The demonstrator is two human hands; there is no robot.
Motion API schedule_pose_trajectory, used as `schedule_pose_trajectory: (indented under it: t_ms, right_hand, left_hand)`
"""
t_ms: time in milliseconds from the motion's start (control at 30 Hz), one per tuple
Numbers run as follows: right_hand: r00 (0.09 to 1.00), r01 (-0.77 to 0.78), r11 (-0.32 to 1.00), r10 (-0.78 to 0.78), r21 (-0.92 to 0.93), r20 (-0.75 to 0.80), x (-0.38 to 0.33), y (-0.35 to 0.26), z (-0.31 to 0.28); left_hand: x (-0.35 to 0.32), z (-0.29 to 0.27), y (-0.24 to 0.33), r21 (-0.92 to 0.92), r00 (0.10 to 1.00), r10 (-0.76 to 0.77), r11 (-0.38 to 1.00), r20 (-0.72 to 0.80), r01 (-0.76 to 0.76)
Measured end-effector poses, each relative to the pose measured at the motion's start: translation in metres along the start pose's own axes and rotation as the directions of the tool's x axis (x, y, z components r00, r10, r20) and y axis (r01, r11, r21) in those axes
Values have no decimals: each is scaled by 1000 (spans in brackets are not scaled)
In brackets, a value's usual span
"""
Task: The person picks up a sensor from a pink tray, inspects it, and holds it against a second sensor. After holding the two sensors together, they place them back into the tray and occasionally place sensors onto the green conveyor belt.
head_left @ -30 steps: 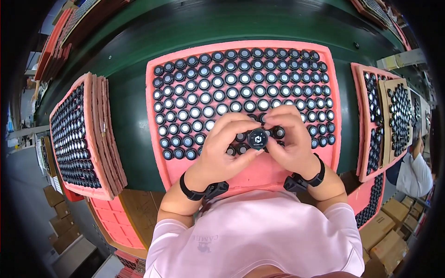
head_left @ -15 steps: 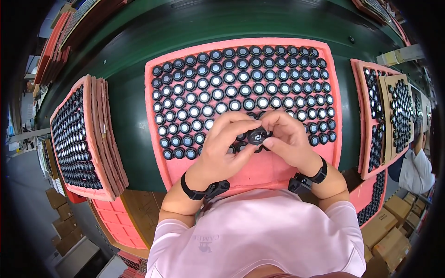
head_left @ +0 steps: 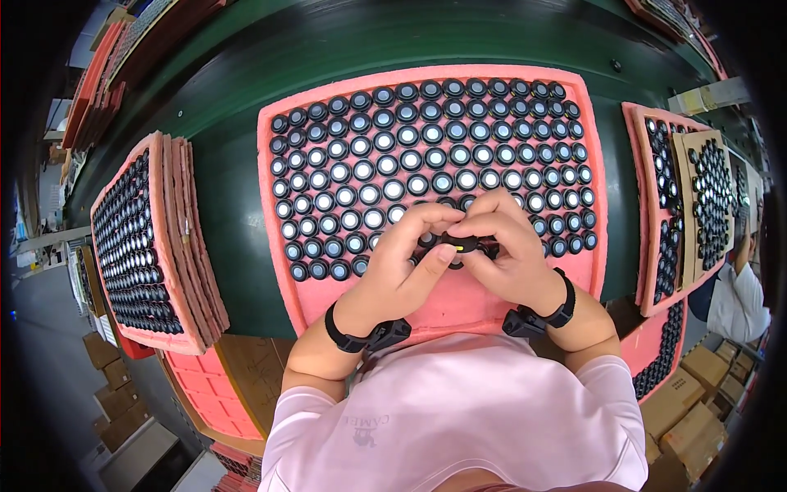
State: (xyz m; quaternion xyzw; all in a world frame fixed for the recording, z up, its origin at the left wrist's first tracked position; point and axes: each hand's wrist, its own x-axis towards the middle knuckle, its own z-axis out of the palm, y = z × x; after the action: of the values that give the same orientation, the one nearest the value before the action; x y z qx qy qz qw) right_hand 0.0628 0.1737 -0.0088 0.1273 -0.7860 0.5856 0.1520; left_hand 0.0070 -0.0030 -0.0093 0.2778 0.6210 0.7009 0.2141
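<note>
Left hand (head_left: 402,266) and right hand (head_left: 515,254), and you've got one black round piece (head_left: 467,243) pinched between both!
It lies right at your fingertips, looking edge-on, long axis running hand to hand, yellow-green mark (head_left: 460,248) facing you, neither hand nearer; beneath and beyond your hands, the pink foam tray (head_left: 443,305) carries rows of pale-centred black pieces (head_left: 393,190).

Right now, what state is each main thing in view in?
Black piece, held, tilted, yellow mark showing
Left hand, closed on the black piece
Right hand, closed on the same piece
Center tray, flat, holding rows of round pieces
Left trays, stacked, top one loaded
Wristbands, worn on both arms
</note>
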Motion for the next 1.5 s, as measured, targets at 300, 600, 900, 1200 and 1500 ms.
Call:
schedule_pose_trajectory:
  t_ms: [300, 600, 900, 1200, 1500]
  right_hand:
    - [990, 140, 983, -140, -121, 5, 3, 3, 0]
    - [985, 171, 971, -163, -168, 56, 0, -7, 0]
    - [906, 394, 880, -323, -264, 275, 4, -13, 19]
    - [921, 315, 924, -241, -218, 307, 4, -10, 15]
    - [917, 330, 918, -256, -220, 307, 7, -9, 18]
  left_hand:
    - [2, -1, 3, 90, 998, 58, 994, 15, -59]
    - [-12, -4, 19, 13, 999, -36, 999, -17, 37]
    - [-51, -20, 26, 697, 986, 162, 711, -32, -94]
    - [-119, -83, 39, 954, 987, 93, 282, -130, 99]
    - [-140, -100, 31, 969, 980, 29, 162, -196, 189]
